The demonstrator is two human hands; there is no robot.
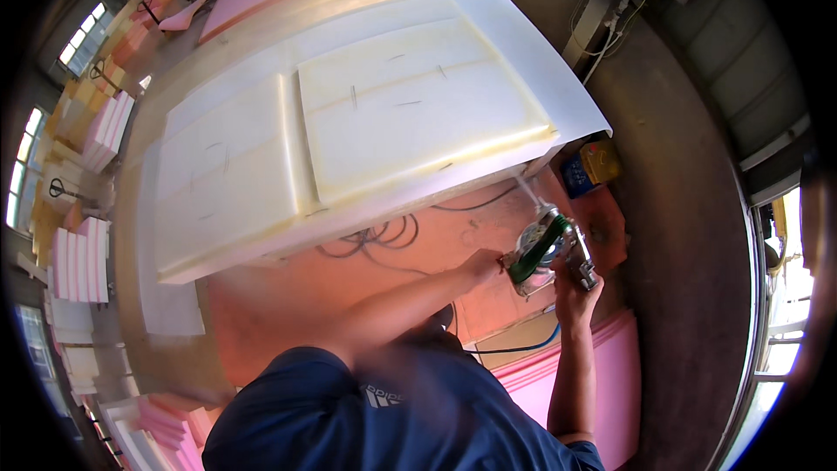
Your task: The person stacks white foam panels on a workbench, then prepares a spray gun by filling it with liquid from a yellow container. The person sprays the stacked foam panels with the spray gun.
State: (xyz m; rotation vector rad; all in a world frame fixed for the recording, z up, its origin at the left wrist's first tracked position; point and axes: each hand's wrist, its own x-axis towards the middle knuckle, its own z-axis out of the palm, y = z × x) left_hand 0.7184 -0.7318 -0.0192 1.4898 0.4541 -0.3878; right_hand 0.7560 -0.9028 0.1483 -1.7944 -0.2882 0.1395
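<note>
- Two cream foam slabs [349, 135] lie side by side on one white sheet [540, 61] over the table.
- One green-and-metal spray gun [545, 249] sits beyond the table's near corner.
- Right hand [574, 290] grips its handle; left hand [484, 263] pinches its body.
- One yellow can [602, 161] stands on the floor; contents unclear.

One head view looks steeply down, close over the hands, with the foam table [261, 235] far left.

White foam slabs [375, 122] lie on the counter [261, 249], cables [379, 235] beneath, pink foam [610, 366] stacked beside.
</note>
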